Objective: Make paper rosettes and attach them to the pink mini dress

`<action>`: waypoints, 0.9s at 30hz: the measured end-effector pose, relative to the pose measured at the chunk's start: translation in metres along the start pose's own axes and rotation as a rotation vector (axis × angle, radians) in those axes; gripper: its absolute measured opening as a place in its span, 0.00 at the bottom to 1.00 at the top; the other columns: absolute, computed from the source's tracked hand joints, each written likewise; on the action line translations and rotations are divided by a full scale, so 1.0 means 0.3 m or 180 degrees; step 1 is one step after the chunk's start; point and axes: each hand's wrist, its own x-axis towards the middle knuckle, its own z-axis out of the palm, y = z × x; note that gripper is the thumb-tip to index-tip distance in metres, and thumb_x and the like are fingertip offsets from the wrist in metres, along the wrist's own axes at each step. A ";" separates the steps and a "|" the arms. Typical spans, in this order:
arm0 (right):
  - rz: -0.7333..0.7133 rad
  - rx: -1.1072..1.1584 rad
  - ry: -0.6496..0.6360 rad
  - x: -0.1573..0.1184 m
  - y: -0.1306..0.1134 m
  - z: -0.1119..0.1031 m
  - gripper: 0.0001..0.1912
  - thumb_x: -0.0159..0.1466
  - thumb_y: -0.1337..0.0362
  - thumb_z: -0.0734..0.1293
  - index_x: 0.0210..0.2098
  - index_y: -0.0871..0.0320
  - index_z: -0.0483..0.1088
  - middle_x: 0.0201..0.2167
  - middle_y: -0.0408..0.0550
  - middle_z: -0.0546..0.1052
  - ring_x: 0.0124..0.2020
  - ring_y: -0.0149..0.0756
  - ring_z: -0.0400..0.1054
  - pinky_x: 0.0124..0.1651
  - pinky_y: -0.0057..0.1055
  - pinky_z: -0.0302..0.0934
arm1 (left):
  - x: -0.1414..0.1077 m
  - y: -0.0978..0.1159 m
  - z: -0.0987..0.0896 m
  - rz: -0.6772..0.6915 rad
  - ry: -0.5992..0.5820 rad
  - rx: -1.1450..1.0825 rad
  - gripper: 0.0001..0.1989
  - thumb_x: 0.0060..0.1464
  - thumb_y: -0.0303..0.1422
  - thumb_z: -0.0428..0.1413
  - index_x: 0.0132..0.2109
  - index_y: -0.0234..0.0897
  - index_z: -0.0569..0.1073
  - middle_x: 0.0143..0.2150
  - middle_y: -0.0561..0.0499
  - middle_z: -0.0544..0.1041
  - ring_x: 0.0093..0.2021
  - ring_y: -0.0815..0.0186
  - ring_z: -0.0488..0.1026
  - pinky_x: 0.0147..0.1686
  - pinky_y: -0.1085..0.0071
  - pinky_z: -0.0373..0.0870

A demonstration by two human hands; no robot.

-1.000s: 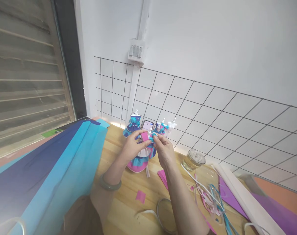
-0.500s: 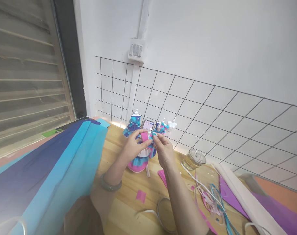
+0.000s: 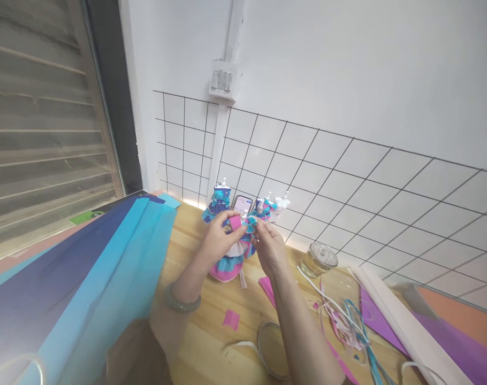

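Observation:
A miniature dress form [image 3: 244,215] in a layered paper dress [image 3: 229,266] of blue, pink and white stands on the wooden table between my hands. My left hand [image 3: 219,236] closes around its upper part, fingers behind and thumb in front, beside a pink paper piece [image 3: 235,222] at the bodice. Against the form's right side is a small pleated light-blue paper fan or bow [image 3: 250,224]. My right hand [image 3: 271,245] pinches its right edge between thumb and forefinger. The fingers partly hide the bodice.
Other miniature forms, one in a blue dress [image 3: 221,203], stand behind with a phone [image 3: 242,205]. Right are a glass jar [image 3: 319,260], ribbon scraps [image 3: 343,326] and a pale paper roll [image 3: 408,326]. A tape ring [image 3: 272,350] lies in front; blue paper sheets [image 3: 107,283] are left.
My right fingers have shifted slightly right, and the light-blue pleated piece now shows spread out beside the form. My left hand has stayed nearly still.

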 end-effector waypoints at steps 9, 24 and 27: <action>-0.0192 -0.0365 0.0301 0.008 0.020 -0.011 0.17 0.48 0.58 0.70 0.38 0.56 0.71 0.36 0.47 0.74 0.34 0.35 0.67 0.36 0.31 0.60 | -0.001 -0.007 -0.003 -0.0023 -0.0194 -0.0171 0.17 0.45 0.35 0.56 0.44 0.36 0.66 0.44 0.47 0.71 0.44 0.62 0.69 0.40 0.68 0.68; -0.0191 -0.0405 0.0305 0.003 0.015 -0.009 0.16 0.50 0.57 0.69 0.38 0.56 0.71 0.36 0.47 0.74 0.35 0.35 0.66 0.36 0.31 0.60 | 0.001 -0.009 -0.006 -0.0004 -0.0250 -0.0158 0.17 0.45 0.33 0.55 0.45 0.37 0.66 0.45 0.47 0.70 0.45 0.62 0.68 0.41 0.68 0.67; -0.0230 -0.0441 0.0293 0.005 0.020 -0.009 0.16 0.50 0.57 0.69 0.38 0.55 0.71 0.37 0.46 0.74 0.36 0.35 0.66 0.38 0.31 0.60 | 0.001 -0.008 -0.008 0.0085 -0.0204 -0.0167 0.18 0.45 0.32 0.55 0.46 0.37 0.66 0.47 0.46 0.69 0.48 0.62 0.66 0.44 0.67 0.65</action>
